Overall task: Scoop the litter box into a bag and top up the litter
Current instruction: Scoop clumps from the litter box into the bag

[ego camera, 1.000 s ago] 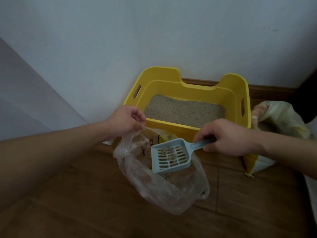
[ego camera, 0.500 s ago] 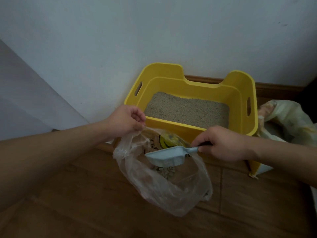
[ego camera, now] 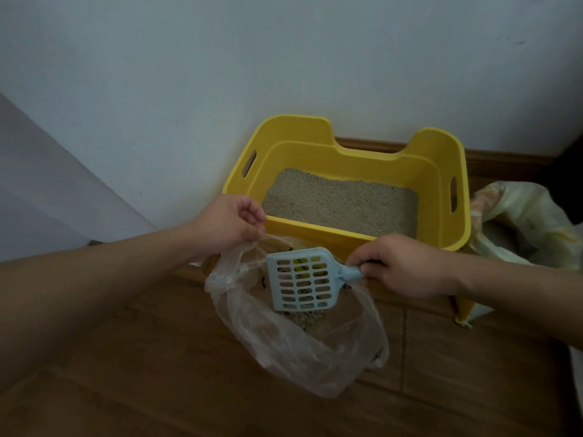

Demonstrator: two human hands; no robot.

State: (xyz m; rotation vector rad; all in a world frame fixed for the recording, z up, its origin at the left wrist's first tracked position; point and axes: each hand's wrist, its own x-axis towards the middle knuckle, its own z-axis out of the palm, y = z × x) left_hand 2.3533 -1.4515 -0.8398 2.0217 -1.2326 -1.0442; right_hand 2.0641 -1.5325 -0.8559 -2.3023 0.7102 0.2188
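Head view: the left hand (ego camera: 227, 219) pinches the rim of a clear plastic bag (ego camera: 293, 342), holding its mouth open. The right hand (ego camera: 407, 266) grips the handle of a pale blue slotted scoop (ego camera: 301, 280), its blade between both hands over the bag's mouth. Clumps lie inside the bag beneath it. The yellow litter box (ego camera: 372, 234), holding litter (ego camera: 340, 200), stands just beyond both hands; a litter sack (ego camera: 520, 222) lies beyond the right hand.

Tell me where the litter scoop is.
Head view, just below centre: the right hand holds the blue scoop by its handle over the open plastic bag, in front of the yellow litter box.
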